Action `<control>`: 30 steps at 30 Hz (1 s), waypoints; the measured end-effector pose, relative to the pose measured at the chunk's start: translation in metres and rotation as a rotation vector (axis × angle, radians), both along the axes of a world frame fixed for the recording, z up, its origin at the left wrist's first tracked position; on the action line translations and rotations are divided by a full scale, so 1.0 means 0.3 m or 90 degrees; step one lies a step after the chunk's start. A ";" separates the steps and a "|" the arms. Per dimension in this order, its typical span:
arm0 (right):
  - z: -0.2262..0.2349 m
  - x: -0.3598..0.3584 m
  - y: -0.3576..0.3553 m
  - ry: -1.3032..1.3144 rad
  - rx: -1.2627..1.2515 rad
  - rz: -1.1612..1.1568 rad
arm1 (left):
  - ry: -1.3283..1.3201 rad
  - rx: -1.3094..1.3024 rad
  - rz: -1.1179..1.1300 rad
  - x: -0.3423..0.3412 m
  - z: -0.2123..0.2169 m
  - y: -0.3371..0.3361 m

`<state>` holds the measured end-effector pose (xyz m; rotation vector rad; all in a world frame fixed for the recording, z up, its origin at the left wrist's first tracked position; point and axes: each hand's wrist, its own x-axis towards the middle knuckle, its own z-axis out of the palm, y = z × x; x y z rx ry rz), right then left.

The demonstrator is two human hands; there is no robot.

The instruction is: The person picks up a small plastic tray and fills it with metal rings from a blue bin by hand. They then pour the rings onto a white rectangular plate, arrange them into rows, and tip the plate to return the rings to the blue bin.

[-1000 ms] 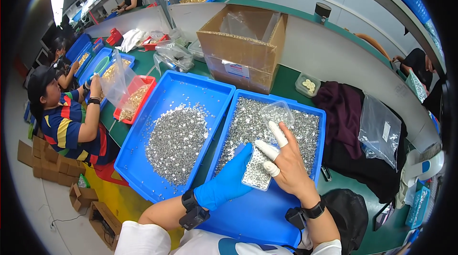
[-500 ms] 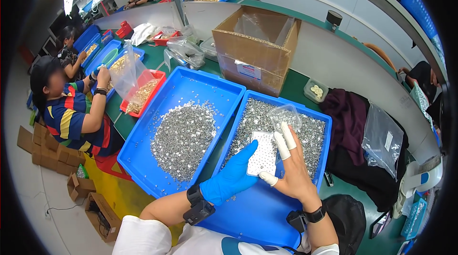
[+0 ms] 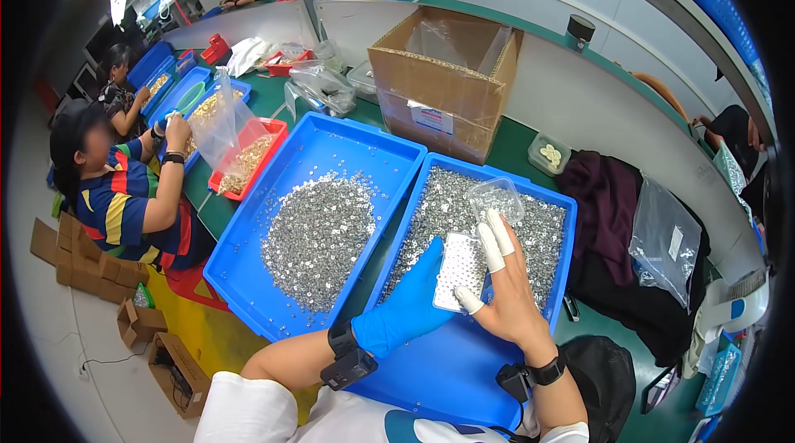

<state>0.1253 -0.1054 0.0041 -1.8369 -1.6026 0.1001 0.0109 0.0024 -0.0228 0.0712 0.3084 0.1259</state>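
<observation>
My left hand (image 3: 406, 298), in a blue glove, grips a small white perforated plate (image 3: 460, 265) by its left edge and holds it slightly tilted over the right blue tray (image 3: 422, 373). Small metal parts seem to fill the plate's holes. Bare but for white finger cots on several fingers, my right hand (image 3: 507, 290) is at the plate's right side, fingers stretched and thumb by its lower right corner. Under the fingers, a clear plastic box (image 3: 495, 199) rests on a heap of small silvery ring-like parts (image 3: 542, 236).
Left of it lies another blue tray (image 3: 232, 277) with a silvery pile (image 3: 319, 240). Behind stand a cardboard box (image 3: 439, 83) and a small tub (image 3: 548, 153). Dark cloth (image 3: 596, 203) and a clear bag (image 3: 662, 236) lie right. A co-worker (image 3: 124, 186) handles gold-coloured parts at left.
The plate has shifted slightly right and down and its tilt has changed; my left hand moved with it. My right thumb has shifted slightly. At the back, a person's blue-gloved hand has moved right.
</observation>
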 end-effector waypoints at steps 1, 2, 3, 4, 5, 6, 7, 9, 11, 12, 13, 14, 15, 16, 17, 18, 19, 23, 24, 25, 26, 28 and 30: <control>0.001 0.000 0.000 0.001 -0.001 0.000 | 0.004 0.002 0.005 -0.001 -0.002 -0.003; 0.004 0.001 0.000 0.002 -0.003 0.001 | 0.008 0.004 0.010 -0.001 -0.003 -0.004; 0.007 0.003 -0.001 0.002 -0.006 0.002 | 0.009 0.004 0.009 -0.001 -0.009 -0.003; 0.007 0.003 -0.001 0.003 -0.008 0.004 | -0.019 -0.017 0.003 0.000 -0.017 0.002; 0.005 0.003 -0.001 0.003 -0.008 0.004 | -0.046 -0.038 -0.003 0.000 -0.018 0.008; 0.000 0.003 -0.001 0.027 0.006 -0.005 | -0.074 -0.058 -0.009 -0.001 -0.019 0.011; -0.005 0.003 -0.001 0.051 0.020 -0.013 | -0.074 -0.058 -0.008 -0.005 -0.019 0.014; -0.011 0.004 -0.003 0.072 0.035 -0.021 | -0.082 -0.039 -0.012 -0.008 0.004 0.019; -0.014 0.006 -0.007 0.071 0.035 -0.039 | -0.090 -0.029 -0.014 -0.004 0.013 0.021; -0.014 0.007 -0.008 0.071 0.035 -0.048 | -0.082 -0.014 -0.008 -0.001 0.008 0.020; -0.013 0.009 -0.009 0.068 0.036 -0.048 | -0.074 0.001 -0.002 0.003 0.003 0.018; -0.014 0.007 -0.007 0.071 0.040 -0.046 | -0.064 0.018 0.006 0.002 -0.003 0.018; -0.015 0.007 -0.005 0.074 0.044 -0.045 | -0.065 0.019 0.008 0.001 -0.008 0.016; -0.015 0.006 -0.004 0.077 0.047 -0.044 | -0.048 0.046 0.004 0.000 -0.014 0.013; -0.016 0.007 -0.002 0.076 0.048 -0.043 | -0.030 0.074 0.000 0.000 -0.020 0.011; -0.016 0.008 -0.001 0.083 0.045 -0.043 | -0.012 0.101 -0.004 0.000 -0.022 0.011; -0.015 0.009 -0.002 0.090 0.042 -0.043 | -0.013 0.101 -0.003 0.003 -0.023 0.012; -0.014 0.008 -0.007 0.089 0.028 -0.046 | 0.032 0.174 -0.008 0.005 -0.019 0.016; -0.014 0.008 -0.008 0.085 0.024 -0.051 | 0.032 0.160 -0.001 0.006 -0.017 0.016; -0.017 0.008 -0.009 0.081 0.026 -0.053 | 0.032 0.146 0.006 0.006 -0.015 0.017; -0.021 0.006 -0.008 0.091 0.032 -0.057 | 0.032 0.131 0.012 0.008 -0.013 0.020; -0.026 0.007 -0.005 0.111 0.044 -0.066 | 0.001 0.080 0.006 0.009 -0.007 0.032; -0.018 0.011 -0.006 0.054 0.038 -0.029 | -0.051 -0.027 0.002 0.000 0.000 0.036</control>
